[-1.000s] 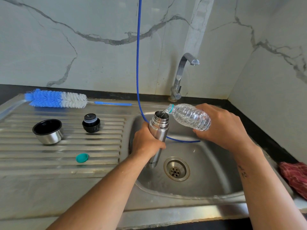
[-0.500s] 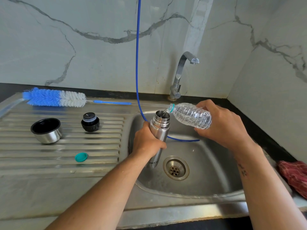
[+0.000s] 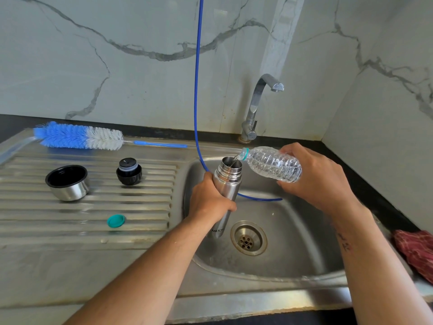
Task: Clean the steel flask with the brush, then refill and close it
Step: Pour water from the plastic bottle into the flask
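Little has shifted: your right hand (image 3: 321,177) keeps the plastic bottle (image 3: 273,166) tipped into the steel flask (image 3: 228,184), clamped by your left hand (image 3: 209,199) over the sink (image 3: 304,231). Refill underway (stopper (image 3: 128,171), cup lid (image 3: 68,182) wait on drainboard (image 3: 82,242); brush (image 3: 78,138) at back edge).

Both of your forearms are bare from the near edge of the view up to the wrists, with no sleeve showing on either. Your left hand (image 3: 208,200) wears no ring, watch or glove. Your right hand (image 3: 316,179) is equally unadorned. Small dark tattoo marks (image 3: 344,242) run along the inner side of your right forearm, too small to read.
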Available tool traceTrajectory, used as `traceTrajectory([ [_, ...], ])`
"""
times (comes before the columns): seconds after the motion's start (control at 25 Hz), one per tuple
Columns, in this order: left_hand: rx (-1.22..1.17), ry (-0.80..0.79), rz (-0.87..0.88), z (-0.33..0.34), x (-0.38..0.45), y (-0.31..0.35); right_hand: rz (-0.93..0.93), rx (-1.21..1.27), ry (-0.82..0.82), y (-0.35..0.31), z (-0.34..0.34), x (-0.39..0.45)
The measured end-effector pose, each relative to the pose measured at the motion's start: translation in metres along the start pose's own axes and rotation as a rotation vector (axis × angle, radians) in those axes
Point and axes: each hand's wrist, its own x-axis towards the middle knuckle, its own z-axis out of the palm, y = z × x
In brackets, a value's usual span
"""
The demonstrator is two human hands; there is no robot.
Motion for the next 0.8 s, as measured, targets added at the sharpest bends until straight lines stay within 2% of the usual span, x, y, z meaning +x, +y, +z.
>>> traceTrajectory([
  [0.8, -0.002, -0.003, 0.011, 0.0025, 0.0009, -0.0013, -0.05, 0.022, 0.105, 0.0061, 0.0037, 0.0009],
])
